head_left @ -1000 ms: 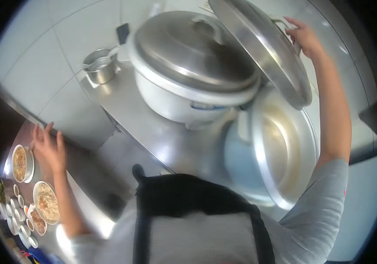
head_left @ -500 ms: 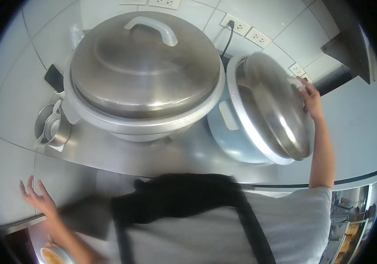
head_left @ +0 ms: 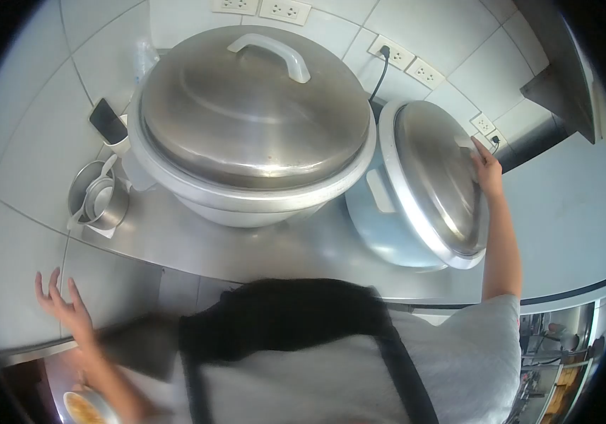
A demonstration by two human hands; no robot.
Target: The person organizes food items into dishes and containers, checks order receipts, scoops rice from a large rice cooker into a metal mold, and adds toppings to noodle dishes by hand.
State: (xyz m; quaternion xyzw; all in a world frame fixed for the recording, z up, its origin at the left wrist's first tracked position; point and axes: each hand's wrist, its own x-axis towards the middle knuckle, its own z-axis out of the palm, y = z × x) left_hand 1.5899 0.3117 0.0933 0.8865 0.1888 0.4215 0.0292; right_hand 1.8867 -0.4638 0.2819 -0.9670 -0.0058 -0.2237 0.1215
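Note:
On the right, a pale blue pot [head_left: 377, 230] has a domed metal lid [head_left: 433, 169] lying over its rim. My right hand [head_left: 486, 169] is closed around the handle at the lid's far side. A larger white pot [head_left: 246, 215] stands at the centre, covered by its own metal lid [head_left: 246, 113] with a pale handle; neither hand touches it. My left hand [head_left: 66, 307] hangs in the air at the lower left, holding nothing, its fingers spread. Below it is a white bowl of food [head_left: 85, 408].
Both pots stand on a metal counter [head_left: 239, 254] against a tiled wall with outlets [head_left: 391, 53] and a plugged cord. Nested metal containers [head_left: 105, 201] and a phone-like black object [head_left: 108, 124] are at the left. A dark bracketed shelf [head_left: 561, 92] juts out upper right.
The raised lid has come down onto the blue pot, with my right hand still on its handle. My view has turned from the food bowls towards the pots. My left hand stays spread.

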